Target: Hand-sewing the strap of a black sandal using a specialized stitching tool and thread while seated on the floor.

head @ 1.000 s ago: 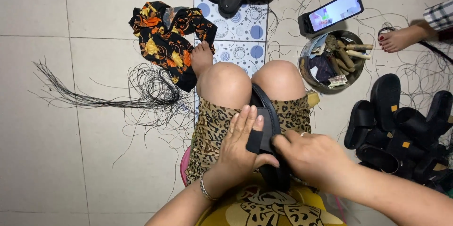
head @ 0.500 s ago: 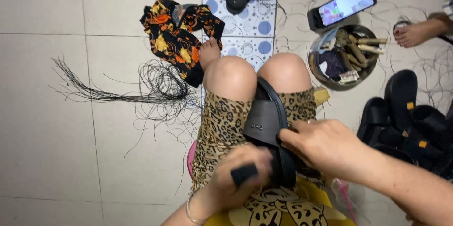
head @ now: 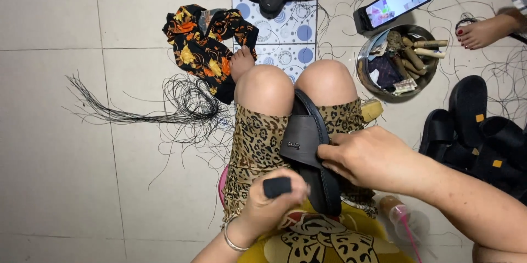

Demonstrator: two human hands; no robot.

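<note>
Now: sandal held on the lap

Right hand [head: 368, 158] presses down on the black sandal [head: 310, 153] lying between the knees, fingers grasping its strap. Left hand [head: 272, 202] is clenched around a small black tool handle [head: 277, 186] just beside the sole.

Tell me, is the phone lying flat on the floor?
No, the phone stands tilted, propped at the far rim of the metal bowl, its lit screen facing up.
</note>
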